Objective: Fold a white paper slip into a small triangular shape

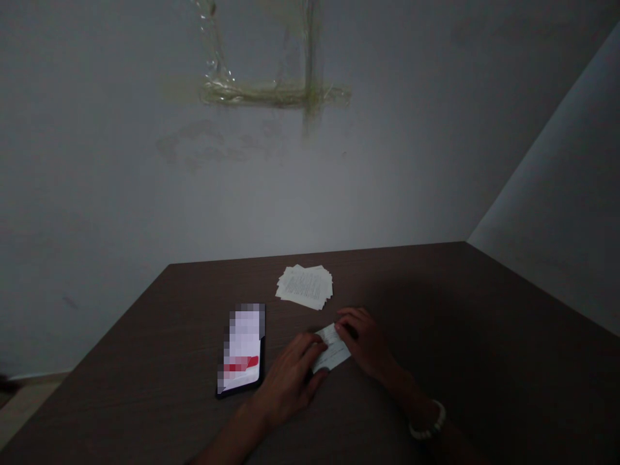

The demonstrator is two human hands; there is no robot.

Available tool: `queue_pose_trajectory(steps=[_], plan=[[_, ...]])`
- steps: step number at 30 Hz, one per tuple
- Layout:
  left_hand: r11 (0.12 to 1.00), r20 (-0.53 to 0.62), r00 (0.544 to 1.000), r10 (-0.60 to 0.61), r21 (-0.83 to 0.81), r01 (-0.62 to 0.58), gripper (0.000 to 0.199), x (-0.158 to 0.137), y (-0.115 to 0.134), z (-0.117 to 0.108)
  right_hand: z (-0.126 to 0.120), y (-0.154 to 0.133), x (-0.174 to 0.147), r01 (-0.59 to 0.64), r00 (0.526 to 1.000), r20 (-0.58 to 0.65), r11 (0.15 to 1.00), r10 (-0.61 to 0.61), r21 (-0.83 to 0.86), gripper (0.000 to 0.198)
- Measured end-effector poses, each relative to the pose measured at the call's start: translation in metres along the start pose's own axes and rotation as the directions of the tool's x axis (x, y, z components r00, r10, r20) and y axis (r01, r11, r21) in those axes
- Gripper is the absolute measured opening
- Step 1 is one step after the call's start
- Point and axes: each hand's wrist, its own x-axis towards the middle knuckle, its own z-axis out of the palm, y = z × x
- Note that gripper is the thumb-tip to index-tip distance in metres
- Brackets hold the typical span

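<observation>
A small white sheet of paper (pixel 335 349) with faint writing lies on the table in front of me, tilted a little. My left hand (pixel 293 369) holds its left side, fingers resting over the edge and thumb at the near corner. At the top right corner, my right hand (pixel 367 341) has its thumb on the sheet and its fingers curled just beyond. Farther back sits an untidy pile of printed paper sheets (pixel 306 286), apart from both hands. A smartphone (pixel 242 349) with a lit, partly pixelated screen lies left of my left hand.
The dark brown table (pixel 159 361) meets a grey wall (pixel 387 174) at its back edge. Shiny tape strips (pixel 261 97) are stuck on that wall. A second wall (pixel 566 213) rises along the right. A pale bead bracelet (pixel 429 421) circles my right wrist.
</observation>
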Motion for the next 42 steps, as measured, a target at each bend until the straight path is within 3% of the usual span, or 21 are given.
queue_pose_trajectory(steps=[3,8,15,23,31,38,42], plan=[[1.000,-0.001,1.000,0.002,-0.004,-0.002,0.036,0.001,0.001,-0.001,0.002,0.001,0.000,0.004,1.000,-0.008,1.000,-0.004,-0.001,0.006],[0.999,-0.012,1.000,0.016,-0.029,-0.017,0.030,0.002,0.000,0.000,0.000,0.000,-0.002,0.056,0.997,0.050,0.998,-0.057,0.018,0.035],[0.999,-0.003,0.999,0.032,-0.041,-0.032,0.030,0.000,-0.007,0.006,-0.005,-0.007,-0.001,0.045,0.991,0.123,0.999,-0.047,0.015,0.040],[0.995,-0.003,1.000,-0.013,-0.095,0.012,0.028,0.003,-0.005,0.005,-0.003,-0.005,-0.002,0.023,0.996,0.089,0.998,-0.028,0.057,0.037],[0.997,-0.020,1.000,0.010,-0.081,-0.012,0.023,0.004,-0.006,0.007,-0.002,-0.005,0.000,0.058,0.995,0.077,0.996,-0.064,0.067,0.008],[1.000,-0.064,0.998,0.004,0.019,-0.003,0.031,0.000,-0.011,0.008,-0.002,-0.004,-0.002,0.071,0.990,0.114,0.995,-0.079,0.077,0.015],[0.993,-0.108,0.991,-0.081,0.073,0.089,0.045,0.000,-0.014,0.010,-0.005,-0.004,-0.004,0.093,0.983,0.151,0.993,-0.103,0.070,0.024]])
